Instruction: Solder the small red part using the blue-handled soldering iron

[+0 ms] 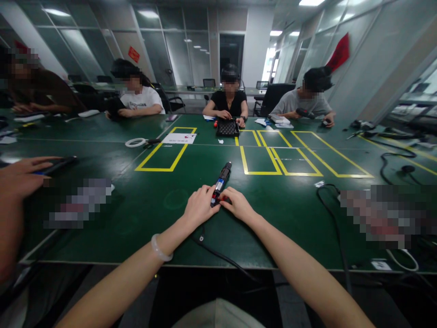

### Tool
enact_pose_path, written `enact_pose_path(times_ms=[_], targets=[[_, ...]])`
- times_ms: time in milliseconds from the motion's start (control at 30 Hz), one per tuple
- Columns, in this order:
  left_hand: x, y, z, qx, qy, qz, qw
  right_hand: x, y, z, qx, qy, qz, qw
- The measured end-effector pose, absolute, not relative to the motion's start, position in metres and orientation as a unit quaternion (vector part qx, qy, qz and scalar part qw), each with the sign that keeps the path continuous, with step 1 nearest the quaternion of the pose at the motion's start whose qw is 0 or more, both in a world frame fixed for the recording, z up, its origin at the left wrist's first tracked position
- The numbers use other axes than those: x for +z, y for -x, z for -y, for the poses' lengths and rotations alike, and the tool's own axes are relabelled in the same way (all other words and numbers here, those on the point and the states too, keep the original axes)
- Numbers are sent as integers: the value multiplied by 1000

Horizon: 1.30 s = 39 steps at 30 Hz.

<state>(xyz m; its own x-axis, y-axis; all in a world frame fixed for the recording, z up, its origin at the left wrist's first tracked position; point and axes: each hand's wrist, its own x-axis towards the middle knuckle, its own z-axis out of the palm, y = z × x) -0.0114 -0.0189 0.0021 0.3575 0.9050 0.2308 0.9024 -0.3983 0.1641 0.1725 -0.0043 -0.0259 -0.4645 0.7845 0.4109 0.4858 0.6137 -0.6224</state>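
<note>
In the head view, a slim black stick-shaped tool [224, 174] with a silver and blue middle section points away from me over the green table. Its exact kind I cannot make out. My left hand [200, 203] is closed around its near end and hides part of it. On the right side of that end, my right hand [238, 206] pinches with thumb and forefinger at a small red part [223, 199]. Both hands are close together, low over the tabletop. A black cable [221, 256] lies on the table below my hands.
Yellow tape rectangles [262, 173] mark the green table [150, 209]. Across it, a person works at a black tray [228, 128]. A white sheet [179, 138] and a coiled white cable [135, 142] lie left. Another person's hand [25, 173] reaches in at left. Black cables [332, 218] run along the right.
</note>
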Motion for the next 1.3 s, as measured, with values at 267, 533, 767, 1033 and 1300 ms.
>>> enact_pose_path(times_ms=[267,533,767,1033,1300], targets=[[2,12,20,146,-830,-539,13,-28,-179,3,235,389,815,358],[2,7,20,137,-826,-546,-24,-26,-174,2,239,378,811,377],[4,-2,23,125,-808,-573,-60,-23,-181,-3,285,416,757,416],[4,0,23,121,-807,-576,-57,-28,-188,-5,267,406,773,407],[2,3,23,127,-813,-566,-50,-27,-180,2,263,378,805,373]])
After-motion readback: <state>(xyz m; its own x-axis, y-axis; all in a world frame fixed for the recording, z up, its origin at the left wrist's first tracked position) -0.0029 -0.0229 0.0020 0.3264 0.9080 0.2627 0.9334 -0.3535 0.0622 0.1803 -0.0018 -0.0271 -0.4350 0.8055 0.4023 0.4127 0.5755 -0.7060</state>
